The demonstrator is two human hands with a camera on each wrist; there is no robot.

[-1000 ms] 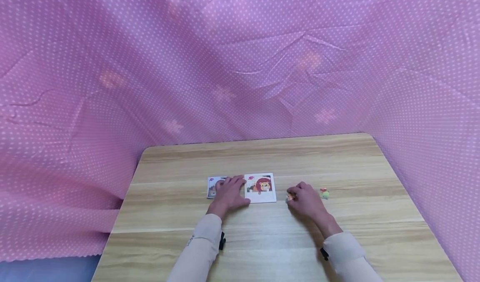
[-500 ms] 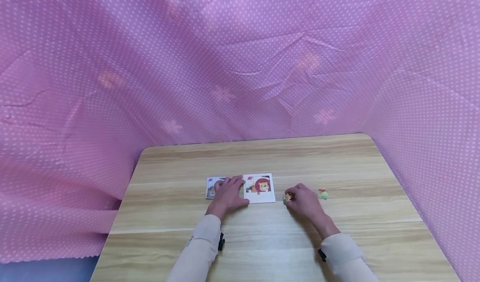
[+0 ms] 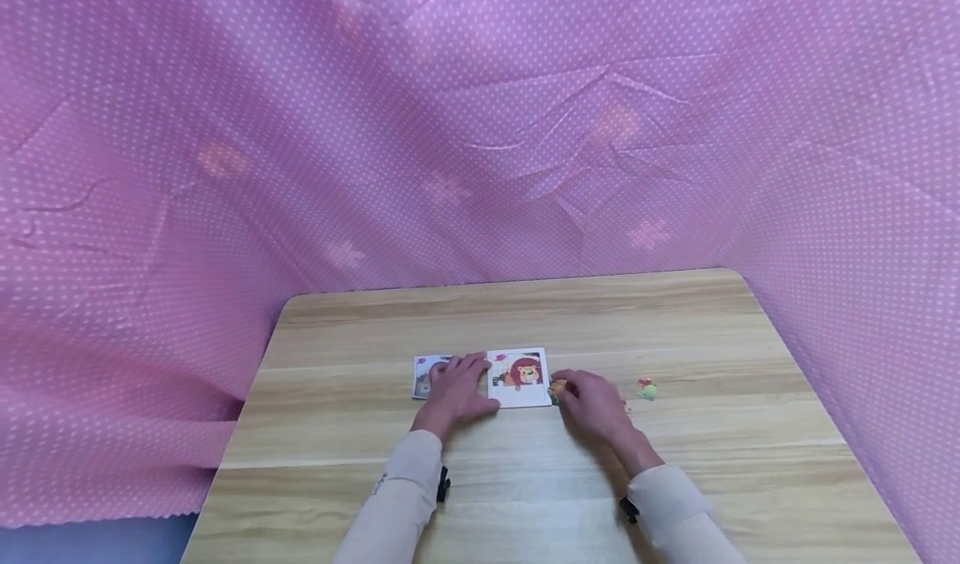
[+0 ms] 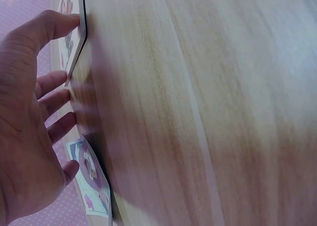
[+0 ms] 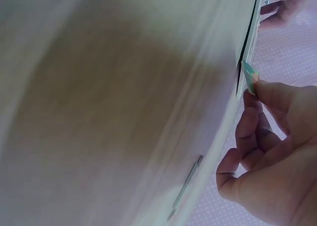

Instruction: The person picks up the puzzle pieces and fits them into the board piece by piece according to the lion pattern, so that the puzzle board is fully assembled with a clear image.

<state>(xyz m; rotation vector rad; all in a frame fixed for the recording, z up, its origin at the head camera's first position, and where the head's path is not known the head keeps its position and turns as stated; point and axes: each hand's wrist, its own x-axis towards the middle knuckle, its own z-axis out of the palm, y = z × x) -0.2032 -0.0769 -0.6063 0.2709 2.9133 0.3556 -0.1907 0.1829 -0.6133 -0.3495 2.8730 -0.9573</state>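
A puzzle board [image 3: 528,397] with a lion picture lies mid-table; its lower part is bare white. My left hand [image 3: 454,391] rests at its left edge, fingers spread, thumb touching the near left corner. Partly under that hand lies a picture card [image 3: 423,381], which also shows in the left wrist view [image 4: 91,176]. At the board's right edge my right hand [image 3: 596,407] pinches a small puzzle piece [image 3: 556,391] between thumb and fingers. The right wrist view shows the green edge of this puzzle piece [image 5: 250,76] tilted close to the board.
A loose green and red puzzle piece [image 3: 647,389] lies right of my right hand. Another small piece [image 3: 627,408] peeks out beside that hand, mostly hidden. The wooden table [image 3: 675,322] is bordered by a pink dotted cloth [image 3: 480,172] behind and at both sides.
My right hand has moved left with the puzzle piece, from apart from the board to its right edge. A piece behind the hand has come into view. The left hand stays put.
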